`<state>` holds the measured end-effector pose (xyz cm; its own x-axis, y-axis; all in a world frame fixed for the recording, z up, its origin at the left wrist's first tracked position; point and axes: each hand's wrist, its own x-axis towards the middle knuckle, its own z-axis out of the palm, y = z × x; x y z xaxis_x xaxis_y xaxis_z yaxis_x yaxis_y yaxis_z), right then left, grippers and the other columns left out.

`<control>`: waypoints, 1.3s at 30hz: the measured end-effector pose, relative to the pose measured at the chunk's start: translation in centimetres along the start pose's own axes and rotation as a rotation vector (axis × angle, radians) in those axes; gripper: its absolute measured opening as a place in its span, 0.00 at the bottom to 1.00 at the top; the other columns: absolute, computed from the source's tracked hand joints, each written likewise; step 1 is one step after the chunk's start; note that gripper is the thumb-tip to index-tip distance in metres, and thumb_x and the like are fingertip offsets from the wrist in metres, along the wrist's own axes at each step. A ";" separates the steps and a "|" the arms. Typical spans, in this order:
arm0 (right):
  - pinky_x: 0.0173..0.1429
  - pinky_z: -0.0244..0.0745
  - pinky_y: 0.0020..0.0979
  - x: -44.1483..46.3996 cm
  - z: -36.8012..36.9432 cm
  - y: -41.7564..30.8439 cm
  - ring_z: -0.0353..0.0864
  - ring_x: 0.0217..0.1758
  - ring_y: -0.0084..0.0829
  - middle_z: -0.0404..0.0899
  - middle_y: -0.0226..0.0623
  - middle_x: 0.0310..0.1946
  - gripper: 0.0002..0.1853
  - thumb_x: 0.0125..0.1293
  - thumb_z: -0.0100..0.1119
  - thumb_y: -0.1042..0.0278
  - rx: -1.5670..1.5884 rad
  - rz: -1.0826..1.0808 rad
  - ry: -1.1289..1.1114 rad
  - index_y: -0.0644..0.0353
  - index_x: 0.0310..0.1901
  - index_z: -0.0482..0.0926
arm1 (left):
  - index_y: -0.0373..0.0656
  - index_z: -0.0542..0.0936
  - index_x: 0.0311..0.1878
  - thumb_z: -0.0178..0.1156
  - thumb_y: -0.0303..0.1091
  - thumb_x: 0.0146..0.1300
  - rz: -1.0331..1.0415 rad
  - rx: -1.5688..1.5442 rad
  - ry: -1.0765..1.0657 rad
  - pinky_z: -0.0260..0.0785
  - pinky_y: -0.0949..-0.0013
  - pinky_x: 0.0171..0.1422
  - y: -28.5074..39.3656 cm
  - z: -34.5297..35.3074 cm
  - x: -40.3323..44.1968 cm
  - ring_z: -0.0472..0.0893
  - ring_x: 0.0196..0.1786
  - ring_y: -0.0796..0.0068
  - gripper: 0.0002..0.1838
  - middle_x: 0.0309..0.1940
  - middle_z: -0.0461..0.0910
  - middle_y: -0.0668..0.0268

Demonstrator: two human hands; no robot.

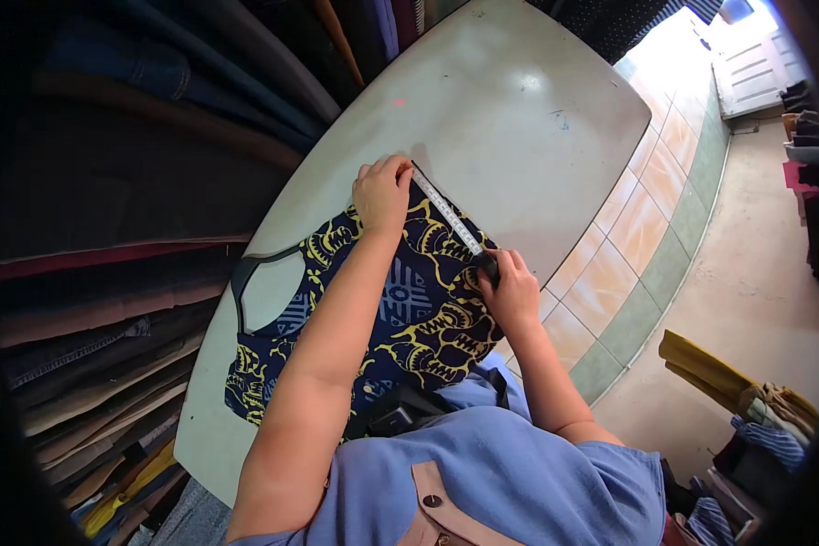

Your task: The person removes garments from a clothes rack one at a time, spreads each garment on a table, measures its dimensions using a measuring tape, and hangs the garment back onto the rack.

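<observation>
A dark navy garment point(437, 309) with yellow and blue patterns lies spread on the pale table point(482, 100), its black-trimmed neck opening toward the left. Along its upper right edge runs a white tape measure point(447, 212), pulled out straight. My left hand point(382, 193) pinches the tape's far end at the garment's top corner. The fingers of my right hand point(513, 289) close round the tape's black case point(489, 265), beside the garment's right edge. Part of the cloth is hidden under my left forearm.
Stacked and hanging clothes point(109, 300) crowd the table's left side. Tiled floor point(601, 282) borders the table's right side. More folded clothes point(746, 446) lie at the lower right, near a white door point(760, 68) farther back. A black bag point(400, 414) sits against my waist.
</observation>
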<state>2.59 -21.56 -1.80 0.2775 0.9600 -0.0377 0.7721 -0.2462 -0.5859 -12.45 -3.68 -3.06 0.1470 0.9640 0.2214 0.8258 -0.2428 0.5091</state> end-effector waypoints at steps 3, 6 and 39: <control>0.36 0.77 0.40 0.1 0.2 0.1 0.80 0.34 0.44 0.75 0.38 0.38 0.16 0.55 0.63 0.64 -0.013 0.005 -0.013 0.54 0.45 0.73 | 0.50 0.82 0.34 0.64 0.36 0.53 0.071 0.115 0.067 0.67 0.63 0.48 -0.4 0.1 -0.2 0.76 0.44 0.65 0.05 0.33 0.81 0.72; 0.37 0.77 0.40 0.2 0.4 0.1 0.80 0.34 0.43 0.75 0.37 0.39 0.17 0.55 0.62 0.64 -0.045 0.027 -0.040 0.54 0.46 0.73 | 0.52 0.83 0.36 0.64 0.37 0.53 0.094 0.129 0.081 0.64 0.63 0.52 -1.0 0.7 -0.6 0.75 0.46 0.68 0.07 0.35 0.81 0.74; 0.41 0.76 0.35 -3.3 -3.3 4.6 0.81 0.39 0.40 0.79 0.33 0.40 0.16 0.51 0.63 0.69 -0.029 0.124 0.007 0.51 0.45 0.79 | 0.64 0.72 0.61 0.52 0.43 0.65 0.188 0.412 -0.241 0.36 0.28 0.68 -1.7 -1.2 -2.6 0.54 0.71 0.55 0.20 0.66 0.61 0.76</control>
<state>7.11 -26.29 -1.69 0.3757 0.9211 -0.1022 0.7476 -0.3664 -0.5539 -14.87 -5.90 -3.54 0.3949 0.9171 0.0544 0.9119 -0.3985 0.0983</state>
